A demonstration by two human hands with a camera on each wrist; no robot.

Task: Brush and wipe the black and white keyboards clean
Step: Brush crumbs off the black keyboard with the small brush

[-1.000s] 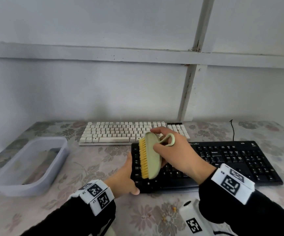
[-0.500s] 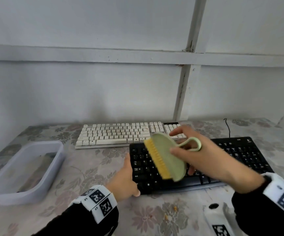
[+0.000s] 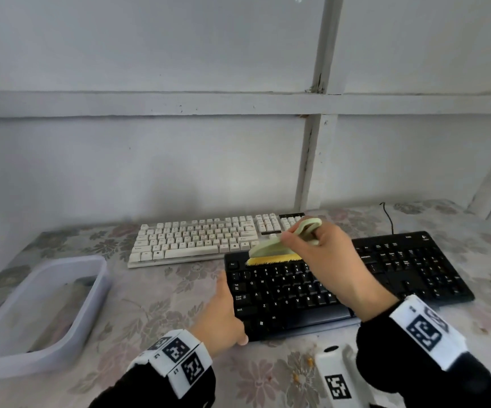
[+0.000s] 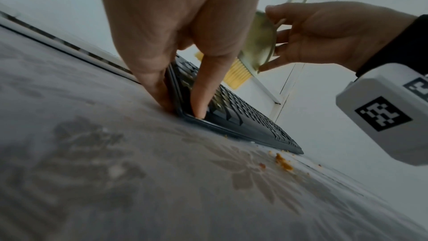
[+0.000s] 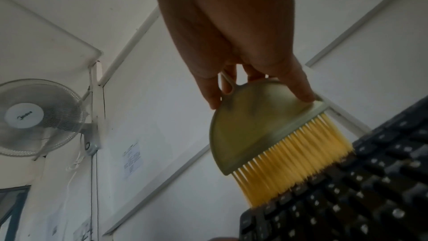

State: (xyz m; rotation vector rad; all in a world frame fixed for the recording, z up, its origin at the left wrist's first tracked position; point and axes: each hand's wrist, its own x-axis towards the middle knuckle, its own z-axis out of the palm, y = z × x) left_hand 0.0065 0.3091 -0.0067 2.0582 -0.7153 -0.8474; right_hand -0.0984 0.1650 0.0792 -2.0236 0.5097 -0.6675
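A black keyboard [image 3: 341, 284] lies in front of me on the flowered tablecloth, with a white keyboard [image 3: 203, 237] behind it to the left. My right hand [image 3: 306, 240] grips a pale green brush [image 3: 273, 250] by its body and loop handle. The yellow bristles [image 5: 296, 168] point down onto the black keyboard's [image 5: 370, 190] far left key rows. My left hand [image 3: 223, 313] holds that keyboard's near left corner, thumb on top and fingers [image 4: 162, 98] against the side edge.
A clear plastic tub [image 3: 41, 313] with something dark inside stands at the left. Orange crumbs [image 4: 283, 162] lie on the cloth before the black keyboard's front edge. A black cable [image 3: 388, 216] runs from it toward the close back wall. A wall fan [image 5: 34, 116] hangs above.
The right hand carried the brush from over the keyboard's near middle to its far left rows and turned the bristles from facing left to facing down. The left hand kept its hold.
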